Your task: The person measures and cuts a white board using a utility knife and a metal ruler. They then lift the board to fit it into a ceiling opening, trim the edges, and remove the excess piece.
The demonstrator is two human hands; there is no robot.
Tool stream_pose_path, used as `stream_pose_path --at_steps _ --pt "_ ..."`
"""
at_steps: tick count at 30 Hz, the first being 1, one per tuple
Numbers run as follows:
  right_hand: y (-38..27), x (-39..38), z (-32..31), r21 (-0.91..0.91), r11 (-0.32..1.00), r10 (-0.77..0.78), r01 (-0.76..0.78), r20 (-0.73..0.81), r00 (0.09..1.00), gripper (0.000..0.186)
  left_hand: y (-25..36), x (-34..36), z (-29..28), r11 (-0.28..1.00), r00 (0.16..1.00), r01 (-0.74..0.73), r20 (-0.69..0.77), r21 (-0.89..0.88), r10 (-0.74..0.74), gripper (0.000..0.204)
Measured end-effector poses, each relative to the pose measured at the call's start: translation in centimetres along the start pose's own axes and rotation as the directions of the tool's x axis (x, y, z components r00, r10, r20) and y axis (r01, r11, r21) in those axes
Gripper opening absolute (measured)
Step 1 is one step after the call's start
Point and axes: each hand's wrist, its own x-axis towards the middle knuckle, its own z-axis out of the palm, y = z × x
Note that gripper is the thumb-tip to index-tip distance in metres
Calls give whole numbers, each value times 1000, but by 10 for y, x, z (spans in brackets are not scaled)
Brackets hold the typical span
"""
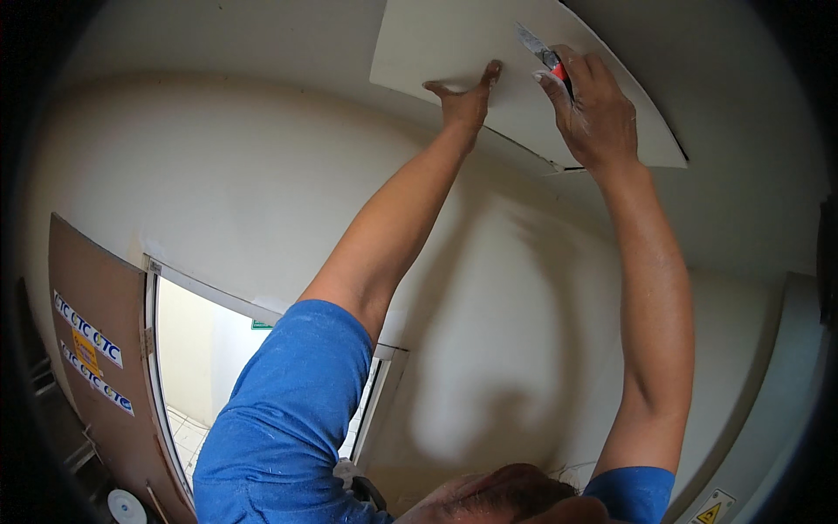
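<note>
Overhead, a flat white panel [428, 39] lies against the ceiling, with a dark gap showing along its right edge. My left hand [465, 103] is raised to the panel's near edge, thumb and fingers spread against its underside, gripping nothing. Higher and to the right, my right hand [602, 113] is closed around a utility knife [557, 68] with a red and black handle. Its grey, white-dusted blade points up and left, just below or against the panel; I cannot tell which. White dust marks my right fingers and thumb.
Beyond my arms stands a pale wall [227, 175] carrying my shadow. At lower left, a brown door [96, 297] with stickers stands open beside a bright doorway [188, 349]. A ladder-like frame [78, 454] and a round white lid [127, 506] are in the lower left corner.
</note>
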Motion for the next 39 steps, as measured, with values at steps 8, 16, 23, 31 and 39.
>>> stream_pose_path --at_steps 8,16,23,31,39 --pt "1 16 5 96 995 19 -8 -115 993 40 25 -27 3 990 990 137 -18 37 -137 167" --pt "-6 36 3 211 976 85 -61 -110 990 41 32 -26 8 994 993 112 -29 8 -112 162" --pt "-29 56 1 305 952 67 -40 -77 995 40 17 -10 12 995 994 82 -73 59 -78 164" --pt "-35 78 2 284 958 61 -23 -126 990 40 17 -11 15 994 993 84 -91 69 -78 155" --pt "-45 80 -5 262 962 104 -82 -74 992 37 16 -9 12 991 993 64 -104 118 -52 162"
